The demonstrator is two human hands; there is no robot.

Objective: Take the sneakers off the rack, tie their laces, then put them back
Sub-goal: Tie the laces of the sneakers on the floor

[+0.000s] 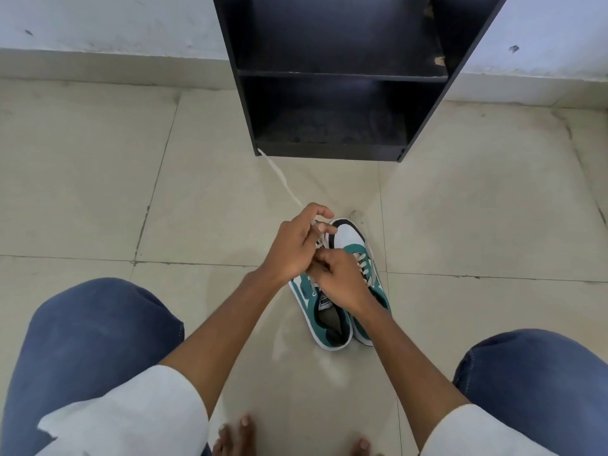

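Two teal, white and black sneakers stand side by side on the tiled floor, toes pointing away from me. My left hand point(297, 246) hovers over the left sneaker point(324, 319) and pinches its cream lace point(281, 177), which stretches taut up and left toward the rack's corner. My right hand point(342, 279) crosses over the tongues of both shoes, its fingers closed on the lace near the eyelets. The right sneaker point(350, 236) shows its white toe and its threaded laces. The black rack point(332, 77) stands against the wall ahead, both visible shelves bare.
My knees in blue jeans point(92, 340) frame the shoes on both sides, and my bare toes point(240, 432) show at the bottom edge. Beige floor tiles point(477, 209) stretch left and right of the rack. A white wall with a skirting runs behind.
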